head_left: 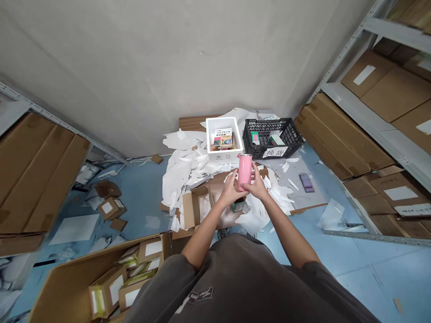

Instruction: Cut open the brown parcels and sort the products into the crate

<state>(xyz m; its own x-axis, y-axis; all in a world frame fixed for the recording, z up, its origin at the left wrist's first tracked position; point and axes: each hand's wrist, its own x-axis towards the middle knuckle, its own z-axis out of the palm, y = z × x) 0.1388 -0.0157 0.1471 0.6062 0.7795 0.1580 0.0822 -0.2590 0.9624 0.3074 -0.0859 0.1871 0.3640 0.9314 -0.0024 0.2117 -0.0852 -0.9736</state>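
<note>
From my remote seat I have the pink cylinder [245, 168] clasped between left hand [231, 192] and right hand [258, 186], its metallic top rising above the fingers.

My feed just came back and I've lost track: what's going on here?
A person is holding a pink cup in both bare hands, the left hand on one side and the right hand on the other. A small green box sits just below the hands in the picture, with an open cardboard box to its left. Behind stand a white bin with books in it and a black crate. Torn paper lies all around.
</note>
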